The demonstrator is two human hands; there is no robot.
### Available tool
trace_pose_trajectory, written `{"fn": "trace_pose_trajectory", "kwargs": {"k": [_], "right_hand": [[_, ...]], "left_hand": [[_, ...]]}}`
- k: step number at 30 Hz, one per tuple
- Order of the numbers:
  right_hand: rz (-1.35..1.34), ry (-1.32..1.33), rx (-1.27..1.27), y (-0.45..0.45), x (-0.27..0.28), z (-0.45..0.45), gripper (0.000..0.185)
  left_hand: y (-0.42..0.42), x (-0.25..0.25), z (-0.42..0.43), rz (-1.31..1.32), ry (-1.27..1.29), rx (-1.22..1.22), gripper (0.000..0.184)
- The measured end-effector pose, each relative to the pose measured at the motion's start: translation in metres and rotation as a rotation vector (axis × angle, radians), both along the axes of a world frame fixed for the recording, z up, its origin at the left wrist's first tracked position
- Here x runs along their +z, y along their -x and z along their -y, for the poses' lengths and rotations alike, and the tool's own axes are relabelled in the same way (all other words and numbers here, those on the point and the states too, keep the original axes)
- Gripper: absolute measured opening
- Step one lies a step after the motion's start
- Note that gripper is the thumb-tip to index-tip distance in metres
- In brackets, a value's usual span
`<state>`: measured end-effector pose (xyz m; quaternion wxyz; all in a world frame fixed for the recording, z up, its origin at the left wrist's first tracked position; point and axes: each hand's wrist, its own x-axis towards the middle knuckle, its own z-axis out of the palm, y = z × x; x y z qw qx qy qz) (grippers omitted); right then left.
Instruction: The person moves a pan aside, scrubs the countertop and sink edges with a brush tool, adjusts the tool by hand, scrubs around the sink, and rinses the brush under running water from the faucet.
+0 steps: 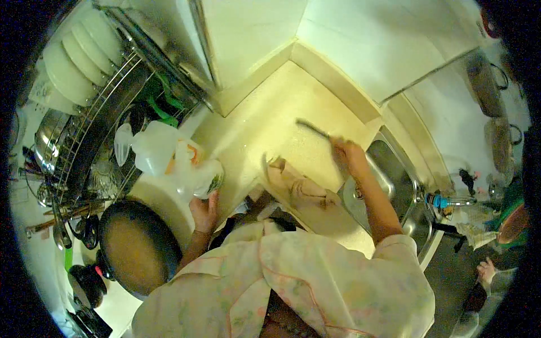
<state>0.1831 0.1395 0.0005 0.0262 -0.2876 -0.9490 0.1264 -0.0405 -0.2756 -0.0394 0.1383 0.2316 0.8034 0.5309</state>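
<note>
Two hands well apart as I watch from afar: the right hand (349, 155) is closed around a slim dark utensil (311, 127) above the pale counter (270, 115), the left hand (204, 212) is at a pale container (207, 178), grip too unclear for me to tell; a white jug (158, 147) stands just beside that, a tan cloth (301, 187) lies between the hands, a metal sink (394, 174) sits by the right forearm, and a dark pan (138, 248) is near the left

I count one left hand (204, 212), one right hand (349, 155); one other person's hand (486, 271); one slim dark tool (313, 129); one big pan (138, 248); one white jug (155, 149); one metal bowl (48, 146); two handled pots (497, 143); at least three racked plates (66, 73).
</note>
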Motion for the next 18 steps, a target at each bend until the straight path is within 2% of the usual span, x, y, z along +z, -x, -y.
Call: {"fn": "trace_pose_trajectory", "kwargs": {"k": [3, 6, 9, 10, 12, 15, 17, 18], "right_hand": [[0.000, -0.031, -0.255, -0.004, -0.006, -0.044, 0.035], [-0.043, 0.142, -0.326, -0.053, -0.038, -0.041, 0.037], [-0.108, 0.202, -0.044, -0.054, -0.038, 0.034, 0.044], [0.005, 0.217, -0.120, -0.028, -0.004, 0.050, 0.044], [0.098, 0.033, -0.206, 0.004, 0.015, 0.030, 0.043], [0.022, -0.174, -0.288, 0.033, 0.007, -0.023, 0.041], [-0.055, -0.222, -0.311, 0.042, -0.007, -0.048, 0.041], [-0.016, -0.221, -0.332, 0.035, -0.009, -0.055, 0.041]], "left_hand": [[0.009, -0.014, 0.002, 0.000, -0.085, -0.002, 0.027], [0.006, -0.020, 0.001, 0.005, -0.112, 0.036, 0.028], [-0.001, -0.014, -0.004, 0.091, -0.273, 0.064, 0.029], [0.002, -0.020, -0.003, 0.057, -0.217, 0.031, 0.030], [0.006, -0.027, 0.006, -0.014, -0.091, -0.036, 0.032], [0.002, -0.022, 0.001, 0.090, -0.206, 0.025, 0.031], [0.013, -0.069, 0.021, 0.142, -0.140, 0.058, 0.029], [0.014, -0.070, 0.021, 0.142, -0.138, 0.074, 0.028]]}}
